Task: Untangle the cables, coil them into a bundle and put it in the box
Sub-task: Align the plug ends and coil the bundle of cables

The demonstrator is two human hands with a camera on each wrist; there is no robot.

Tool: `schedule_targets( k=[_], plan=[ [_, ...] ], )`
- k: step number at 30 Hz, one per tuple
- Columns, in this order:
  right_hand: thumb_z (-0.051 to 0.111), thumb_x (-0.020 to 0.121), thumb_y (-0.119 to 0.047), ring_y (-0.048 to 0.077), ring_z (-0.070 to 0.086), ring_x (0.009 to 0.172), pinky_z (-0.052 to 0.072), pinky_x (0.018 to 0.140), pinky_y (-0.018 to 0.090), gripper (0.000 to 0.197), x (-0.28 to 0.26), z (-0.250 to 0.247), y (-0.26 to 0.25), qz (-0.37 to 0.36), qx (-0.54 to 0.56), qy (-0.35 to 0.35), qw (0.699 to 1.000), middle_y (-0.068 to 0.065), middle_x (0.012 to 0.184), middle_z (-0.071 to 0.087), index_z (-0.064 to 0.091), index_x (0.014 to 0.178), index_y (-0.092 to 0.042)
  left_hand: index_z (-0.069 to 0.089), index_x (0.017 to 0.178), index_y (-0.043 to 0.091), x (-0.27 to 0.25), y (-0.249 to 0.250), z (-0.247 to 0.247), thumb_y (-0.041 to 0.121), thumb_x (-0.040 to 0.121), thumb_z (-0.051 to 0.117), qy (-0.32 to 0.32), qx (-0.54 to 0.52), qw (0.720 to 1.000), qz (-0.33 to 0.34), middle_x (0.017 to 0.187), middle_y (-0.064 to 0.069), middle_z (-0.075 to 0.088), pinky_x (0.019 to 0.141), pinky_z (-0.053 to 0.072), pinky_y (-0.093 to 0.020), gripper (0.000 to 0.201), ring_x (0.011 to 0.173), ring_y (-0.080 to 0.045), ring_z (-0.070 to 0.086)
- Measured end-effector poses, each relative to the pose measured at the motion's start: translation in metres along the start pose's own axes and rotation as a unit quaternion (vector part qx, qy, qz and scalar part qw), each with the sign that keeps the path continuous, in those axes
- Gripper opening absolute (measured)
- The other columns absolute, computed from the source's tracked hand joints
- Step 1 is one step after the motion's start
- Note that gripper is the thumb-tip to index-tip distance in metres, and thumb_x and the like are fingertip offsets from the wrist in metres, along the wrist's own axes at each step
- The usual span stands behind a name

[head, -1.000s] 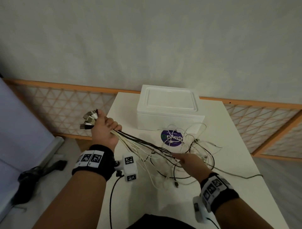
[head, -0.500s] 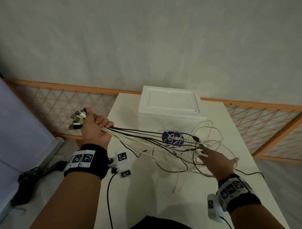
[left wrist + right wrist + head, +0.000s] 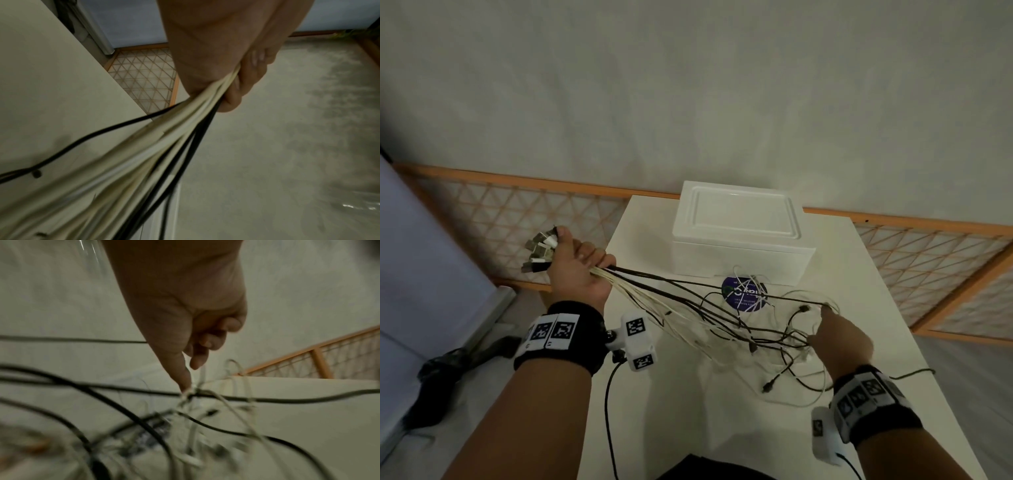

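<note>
My left hand [image 3: 577,263] is raised off the table's left edge and grips a bunch of white and black cables [image 3: 688,308], with their USB plugs [image 3: 539,251] fanning out past the thumb. The left wrist view shows the fingers [image 3: 246,78] curled round that bunch [image 3: 164,138]. The strands stretch right to a loose tangle [image 3: 784,346] on the table. My right hand [image 3: 835,334] sits in that tangle, its index finger [image 3: 183,378] straight and touching a knot of strands and its other fingers loosely curled. A white box [image 3: 739,233] with its lid on stands at the table's back.
A round purple disc [image 3: 744,294] lies in front of the box under a few white strands. One black cable [image 3: 914,371] trails over the white table's [image 3: 688,428] right edge. An orange lattice fence [image 3: 517,212] runs behind, and a dark object [image 3: 448,363] lies on the floor at left.
My right hand slid right along the strands, away from the left hand, drawing the cables straighter. Its spread fingers have drawn in, leaving the index finger out. My left hand shifted slightly left.
</note>
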State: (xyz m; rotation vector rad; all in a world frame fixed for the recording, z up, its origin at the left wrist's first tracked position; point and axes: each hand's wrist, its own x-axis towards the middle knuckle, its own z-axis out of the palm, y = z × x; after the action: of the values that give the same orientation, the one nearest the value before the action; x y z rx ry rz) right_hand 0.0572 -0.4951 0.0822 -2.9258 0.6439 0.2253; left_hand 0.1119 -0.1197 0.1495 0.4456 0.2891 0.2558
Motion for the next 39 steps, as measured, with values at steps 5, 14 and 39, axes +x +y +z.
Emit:
schedule_targets(
  k=[5, 14, 39],
  plan=[
    [0.054, 0.091, -0.029, 0.014, 0.061, 0.086, 0.044, 0.074, 0.025, 0.018, -0.028, -0.009, -0.072, -0.231, 0.246, -0.016, 0.941, -0.004, 0.089, 0.067, 0.068, 0.098, -0.020, 0.040, 0.048, 0.023, -0.008, -0.013, 0.020, 0.047, 0.093, 0.051, -0.052, -0.001, 0.999, -0.017, 0.042, 0.010, 0.029, 0.039, 0.023, -0.018, 0.052, 0.034, -0.005, 0.026],
    [0.050, 0.091, -0.047, 0.033, 0.022, 0.141, 0.025, 0.112, 0.037, 0.064, 0.010, 0.041, -0.006, -0.120, -0.082, -0.200, 0.969, 0.014, 0.152, 0.022, 0.028, 0.146, -0.022, 0.036, 0.052, 0.023, 0.002, 0.023, 0.046, 0.048, 0.093, 0.051, -0.070, 0.021, 0.997, 0.012, 0.041, 0.010, 0.029, 0.039, 0.020, -0.018, 0.050, 0.033, -0.004, 0.024],
    [0.055, 0.086, -0.017, 0.004, 0.059, 0.062, 0.042, 0.058, 0.012, 0.013, -0.021, -0.062, -0.070, -0.226, -0.215, -0.301, 0.901, 0.002, 0.082, 0.065, 0.065, 0.079, -0.012, 0.052, 0.064, 0.016, -0.028, -0.070, 0.009, 0.037, 0.083, 0.069, -0.055, 0.493, 0.868, 0.019, 0.049, 0.005, 0.048, 0.066, 0.041, -0.034, 0.033, 0.051, -0.014, 0.043]
  ],
)
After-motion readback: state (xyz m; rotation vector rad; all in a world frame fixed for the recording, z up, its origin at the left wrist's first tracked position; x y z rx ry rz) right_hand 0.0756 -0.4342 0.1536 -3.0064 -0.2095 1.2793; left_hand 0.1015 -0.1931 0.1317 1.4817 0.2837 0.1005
